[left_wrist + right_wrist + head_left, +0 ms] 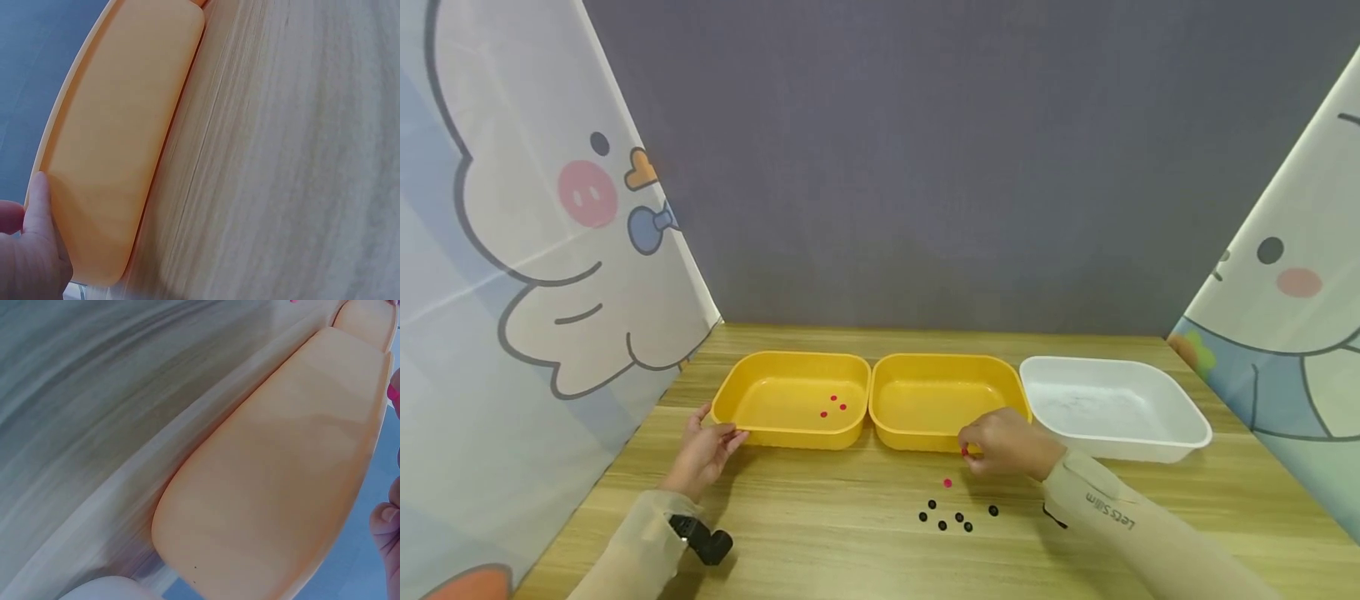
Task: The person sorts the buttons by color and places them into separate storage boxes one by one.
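My left hand (703, 450) holds the front-left corner of the left yellow tray (790, 437), its thumb against the outer wall in the left wrist view. Three small red buttons (833, 398) lie inside this tray. At the front wall of the middle yellow tray (917, 440), my right hand (1003, 442) pinches a red button (965, 452) between thumb and finger. The right wrist view shows the pinched button only at its right edge. Another red button (947, 483) lies on the table just in front of that hand, near several black buttons (958, 517).
A white tray (1150, 447) stands right of the yellow ones, all in a row on the wooden table (820, 533). Behind rises a grey curtain (910, 167). Cartoon-printed panels (535, 275) flank both sides.
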Demonstrator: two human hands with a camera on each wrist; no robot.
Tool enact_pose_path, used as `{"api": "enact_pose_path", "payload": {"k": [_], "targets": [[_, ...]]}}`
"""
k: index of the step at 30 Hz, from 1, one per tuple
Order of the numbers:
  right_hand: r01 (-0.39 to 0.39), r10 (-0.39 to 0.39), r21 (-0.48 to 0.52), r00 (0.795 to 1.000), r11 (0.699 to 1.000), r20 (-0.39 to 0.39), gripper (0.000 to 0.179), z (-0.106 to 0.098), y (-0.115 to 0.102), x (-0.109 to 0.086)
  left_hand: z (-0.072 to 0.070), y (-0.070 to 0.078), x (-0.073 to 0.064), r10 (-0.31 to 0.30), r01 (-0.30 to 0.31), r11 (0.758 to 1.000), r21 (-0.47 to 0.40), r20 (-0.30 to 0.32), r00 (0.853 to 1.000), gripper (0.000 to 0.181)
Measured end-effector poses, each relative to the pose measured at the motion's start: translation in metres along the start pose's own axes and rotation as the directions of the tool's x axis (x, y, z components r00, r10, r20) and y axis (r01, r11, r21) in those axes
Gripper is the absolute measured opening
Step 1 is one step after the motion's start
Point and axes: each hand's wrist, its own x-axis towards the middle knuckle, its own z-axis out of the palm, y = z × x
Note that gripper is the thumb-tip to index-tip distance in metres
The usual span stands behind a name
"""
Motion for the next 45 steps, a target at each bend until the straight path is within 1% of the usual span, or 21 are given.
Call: {"api": "enact_pose_path", "payload": {"k": [6, 12, 17, 21, 25, 35, 45], "targets": [[-0.002, 0.002, 0.008, 1.0, 1.0, -0.013, 0.003, 0.001, 0.0, 0.001, 0.0, 0.0, -0.001, 0.001, -0.001, 1.0, -0.003, 0.002, 1.0, 0.08], [-0.014, 0.014, 0.012, 1.0, 1.0, -0.007, 0.003, 0.0, -0.001, 0.004, 0.0, 0.001, -0.002, 0.004, -0.004, 1.0, 0.001, 0.0, 1.0, 0.079], [0.014, -0.014, 0.004, 0.999, 1.0, -0.035, 0.003, 0.003, 0.0, 0.004, 0.0, 0.001, -0.001, -0.008, 0.008, 1.0, -0.016, -0.007, 1.0, 0.08], [0.034, -0.034, -0.005, 0.998, 0.999, -0.053, 0.003, 0.005, 0.001, 0.004, 0.0, 0.001, -0.001, -0.006, 0.006, 1.0, -0.013, -0.006, 1.0, 0.08], [0.04, -0.041, -0.01, 0.997, 0.999, -0.062, 0.003, 0.005, 0.001, 0.006, 0.0, 0.001, 0.0, 0.001, -0.001, 1.0, 0.001, -0.006, 1.0, 0.079], [0.042, -0.043, -0.022, 0.996, 0.999, -0.077, 0.005, 0.002, -0.004, 0.012, 0.0, 0.0, 0.0, 0.003, -0.003, 1.0, 0.001, 0.002, 1.0, 0.079], [0.072, -0.073, -0.018, 0.991, 0.997, -0.112, 0.005, 0.004, -0.004, 0.016, -0.001, -0.001, -0.001, 0.01, -0.01, 1.0, -0.003, 0.005, 1.0, 0.08]]}}
